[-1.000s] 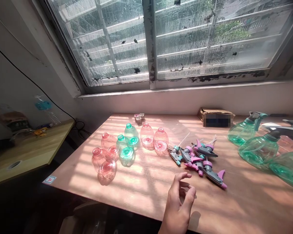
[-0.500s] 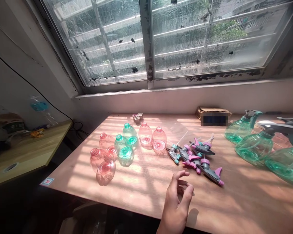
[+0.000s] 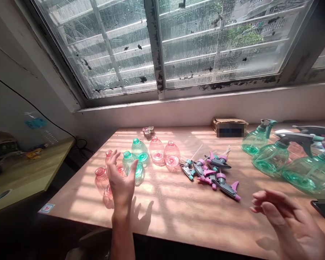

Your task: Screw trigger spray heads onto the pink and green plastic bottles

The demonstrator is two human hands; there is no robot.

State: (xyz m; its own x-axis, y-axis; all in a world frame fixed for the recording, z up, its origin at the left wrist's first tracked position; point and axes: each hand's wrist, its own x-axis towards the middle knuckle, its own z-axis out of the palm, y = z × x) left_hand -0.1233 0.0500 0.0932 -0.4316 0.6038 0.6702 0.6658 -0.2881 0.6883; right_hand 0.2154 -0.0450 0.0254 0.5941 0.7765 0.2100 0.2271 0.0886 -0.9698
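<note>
My left hand [image 3: 121, 180] is raised over the table's left part, fingers spread, right in front of a cluster of empty pink bottles [image 3: 101, 179] and green bottles [image 3: 135, 166]. It holds nothing. My right hand [image 3: 287, 220] hovers open at the lower right, fingers stretched toward the left, empty. A heap of spray trigger heads [image 3: 211, 173] in grey, pink and teal lies at the table's middle, between the two hands. Two more pink bottles [image 3: 164, 154] lie behind it.
Several assembled green spray bottles [image 3: 276, 157] stand at the right. A cardboard box [image 3: 229, 126] sits by the wall, small square caps [image 3: 148, 131] near it. A dark phone [image 3: 323, 209] lies at the right edge. A second desk [image 3: 21, 173] stands to the left.
My left hand has come into view and risen before the bottle cluster. My right hand, which was at the bottom centre with curled fingers, has moved right and opened. The view has shifted rightward.
</note>
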